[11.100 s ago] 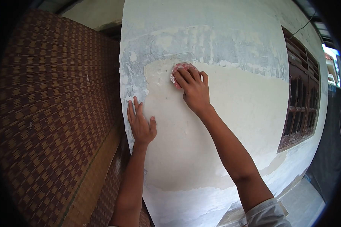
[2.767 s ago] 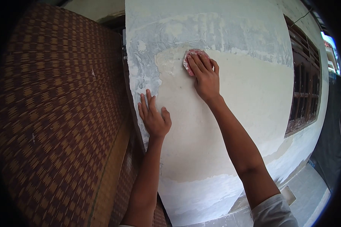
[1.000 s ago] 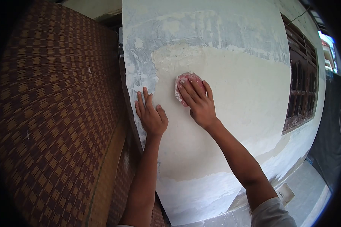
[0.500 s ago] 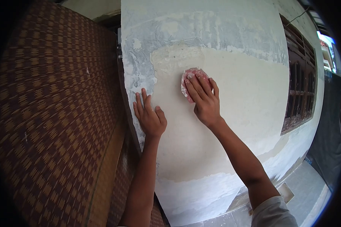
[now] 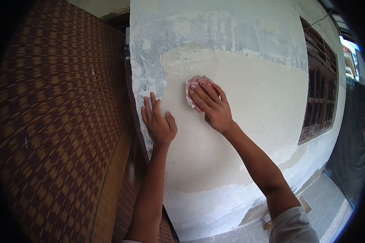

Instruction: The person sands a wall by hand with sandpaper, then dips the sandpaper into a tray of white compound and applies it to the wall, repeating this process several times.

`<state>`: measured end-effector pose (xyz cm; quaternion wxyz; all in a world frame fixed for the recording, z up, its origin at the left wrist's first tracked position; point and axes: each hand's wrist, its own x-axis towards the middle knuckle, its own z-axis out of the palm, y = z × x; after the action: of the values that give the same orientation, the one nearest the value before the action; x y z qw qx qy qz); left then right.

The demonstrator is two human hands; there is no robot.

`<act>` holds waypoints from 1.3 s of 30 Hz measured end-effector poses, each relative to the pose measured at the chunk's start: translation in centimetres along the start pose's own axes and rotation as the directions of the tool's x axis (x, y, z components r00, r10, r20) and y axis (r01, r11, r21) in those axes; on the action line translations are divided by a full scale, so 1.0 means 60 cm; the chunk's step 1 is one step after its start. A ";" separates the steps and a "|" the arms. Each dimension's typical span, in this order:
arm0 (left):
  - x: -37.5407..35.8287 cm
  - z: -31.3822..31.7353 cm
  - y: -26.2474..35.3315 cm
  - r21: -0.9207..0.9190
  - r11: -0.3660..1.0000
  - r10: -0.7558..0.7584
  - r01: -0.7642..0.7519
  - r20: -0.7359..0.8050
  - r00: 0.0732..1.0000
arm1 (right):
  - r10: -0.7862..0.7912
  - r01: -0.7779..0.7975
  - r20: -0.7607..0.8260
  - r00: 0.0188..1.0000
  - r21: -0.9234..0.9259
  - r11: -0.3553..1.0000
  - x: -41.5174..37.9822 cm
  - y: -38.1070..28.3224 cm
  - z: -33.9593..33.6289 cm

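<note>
1. The landmark was the window, made of dark brown wood, with slats at its top and small arched shapes below.
2. To the left of the window, against the wall, was the pink pad. It had a flattish, rounded form, and its edge was crusted with a white, paste-like material.
3. The right hand, also left of the window, had its grip grasping the pink pad: the fingers lay long across it and pressed it to the wall.
4. The left hand was farther from the window than the pad, and a little lower than the pad. Its grip was released, with fingers spread, resting on the wall near the corner.
5. Left of the window, the wall was smooth and cream; above this part ran a rough, blue-grey band with ragged border, and lower than the window came a whiter coat.
6. At the far left, well apart from the window, stood a woven mat of plaited brown and tan strips.
7. Below the window lay the grey floor.
</note>
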<state>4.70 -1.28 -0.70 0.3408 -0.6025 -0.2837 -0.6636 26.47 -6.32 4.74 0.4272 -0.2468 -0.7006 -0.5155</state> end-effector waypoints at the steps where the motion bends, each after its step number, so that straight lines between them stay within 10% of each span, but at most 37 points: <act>1: -0.001 -0.003 0.001 0.008 1.000 -0.003 0.003 0.017 1.000 | -0.007 0.007 -0.023 1.000 -0.013 1.000 0.030 0.015 0.003; 39: -0.003 -0.003 -0.006 -0.012 1.000 0.003 -0.003 0.007 1.000 | 0.183 -0.185 -0.028 0.983 -0.073 0.980 -0.015 -0.006 0.041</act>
<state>4.32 -1.17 -0.91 0.3370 -0.6074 -0.2798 -0.6628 25.79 -4.05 3.51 0.4708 -0.3211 -0.6503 -0.5024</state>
